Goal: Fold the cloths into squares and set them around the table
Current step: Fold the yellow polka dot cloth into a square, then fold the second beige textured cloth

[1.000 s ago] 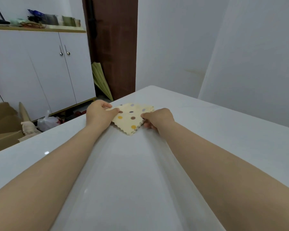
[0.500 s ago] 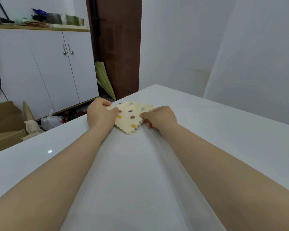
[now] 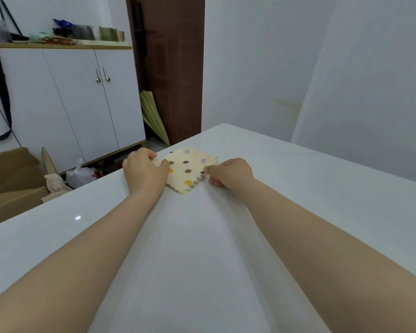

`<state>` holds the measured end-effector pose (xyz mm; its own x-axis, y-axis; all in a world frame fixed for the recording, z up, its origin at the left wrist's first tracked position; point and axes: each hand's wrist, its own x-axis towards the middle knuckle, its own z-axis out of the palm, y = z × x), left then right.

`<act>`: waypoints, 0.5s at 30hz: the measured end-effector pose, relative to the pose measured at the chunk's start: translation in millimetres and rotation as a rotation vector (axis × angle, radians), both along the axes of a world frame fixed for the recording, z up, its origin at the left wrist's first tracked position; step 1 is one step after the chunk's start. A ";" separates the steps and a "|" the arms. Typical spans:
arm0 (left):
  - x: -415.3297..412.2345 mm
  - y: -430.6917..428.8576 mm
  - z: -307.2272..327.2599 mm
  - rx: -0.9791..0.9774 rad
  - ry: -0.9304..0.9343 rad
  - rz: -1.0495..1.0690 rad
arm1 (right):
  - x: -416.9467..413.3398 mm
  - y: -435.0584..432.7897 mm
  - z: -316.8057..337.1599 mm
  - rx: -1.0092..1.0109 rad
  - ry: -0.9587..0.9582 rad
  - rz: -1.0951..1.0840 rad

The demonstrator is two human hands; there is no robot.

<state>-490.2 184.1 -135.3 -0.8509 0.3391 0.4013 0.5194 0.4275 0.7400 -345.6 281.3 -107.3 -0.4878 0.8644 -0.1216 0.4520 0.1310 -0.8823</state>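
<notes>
cloth (image 3: pixel 190 170) flat on table (image 3: pixel 322 200) near far corner, left hand (image 3: pixel 144 173) on its left edge, right hand (image 3: pixel 229 173) on right edge. cabinet (image 3: pixel 82 104) and box (image 3: pixel 10 179) off left, behind table

A folded, dotted yellow cloth (image 3: pixel 190 170) lies near the far corner of the white table (image 3: pixel 322 188), the left hand (image 3: pixel 144 173) and right hand (image 3: pixel 229 174) pinching its opposite sides.
</notes>
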 end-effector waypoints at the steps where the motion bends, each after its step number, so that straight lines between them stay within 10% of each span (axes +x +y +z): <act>1: 4.8 -4.9 0.2 -0.009 0.011 -0.020 | 6.5 -3.9 1.4 -0.006 -0.012 0.002; 15: 170.2 -125.1 59.7 0.152 -0.162 -0.459 | 210.6 -137.5 62.3 0.011 0.037 0.030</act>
<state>-320.1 59.0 -75.6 -0.6832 0.6406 0.3506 0.5022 0.0637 0.8624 -135.0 143.7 -45.0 -0.5177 0.8504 -0.0939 0.4149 0.1536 -0.8968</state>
